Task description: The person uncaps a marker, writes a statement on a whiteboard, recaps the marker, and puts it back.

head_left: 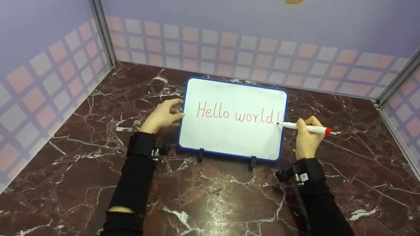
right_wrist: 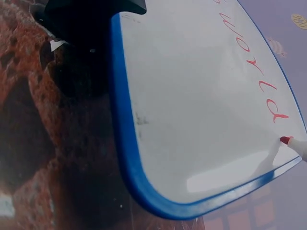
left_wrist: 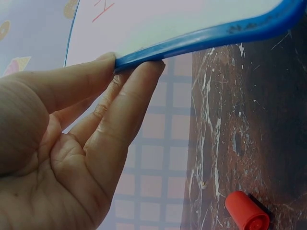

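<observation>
A small whiteboard (head_left: 231, 138) with a blue frame stands propped up, and "Hello world!" runs across it in red. My left hand (head_left: 163, 116) pinches its left edge; in the left wrist view the thumb (left_wrist: 72, 86) lies on the front side and the fingers (left_wrist: 127, 103) behind the frame. In my right hand (head_left: 307, 139) is a white marker (head_left: 290, 125) with a red end, held nearly level from the right. Its red tip (right_wrist: 285, 140) is at the exclamation mark, right at the board's surface. The right hand itself is out of the right wrist view.
Two black stand feet (head_left: 201, 155) hold the board's lower edge. A red marker cap (left_wrist: 247, 211) lies on the dark marbled table (head_left: 191, 211) near the left wrist. Purple panels with pink and white squares (head_left: 227, 52) enclose the back and both sides.
</observation>
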